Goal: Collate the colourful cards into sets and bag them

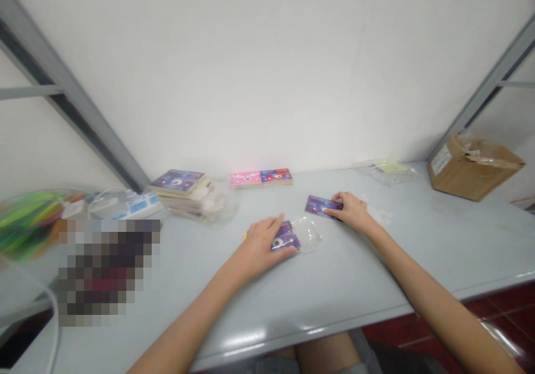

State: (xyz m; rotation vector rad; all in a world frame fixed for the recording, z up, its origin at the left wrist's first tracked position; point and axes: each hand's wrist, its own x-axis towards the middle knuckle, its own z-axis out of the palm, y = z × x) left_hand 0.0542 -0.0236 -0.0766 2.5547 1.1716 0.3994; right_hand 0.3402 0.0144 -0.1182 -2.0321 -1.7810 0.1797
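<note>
Near edge: the person's legs [328, 354] under the grey table [334, 279]; red tiled floor [422, 324] to the near right.

Left hand [267, 240]: at centre, palm down, half open, thumb spread from the fingers, lying over purple cards [291, 239]. Cannot tell whether it grips them or only rests on them. A clear plastic bag [309, 234] extends to the right of these cards.

Right hand [351, 209]: slightly farther and to the right, nearly closed, thumb and fingers pinching the right end of a purple card [317, 204], which is at or just above the table top. Thickness of this piece not discernible.

Left: a blurred green bundle [29, 218]; farther, a white and blue power strip [144, 204]. To its right, a stack of card packs [178, 181], purple card uppermost, with clear plastic at its right side.

Far centre, near the white wall [292, 73]: a pink card pile [246, 179] beside a red and blue card pile [276, 176].

Far right: a clear packet [388, 168] with a yellow-green insert, then an open cardboard box [455, 173], tilted.
</note>
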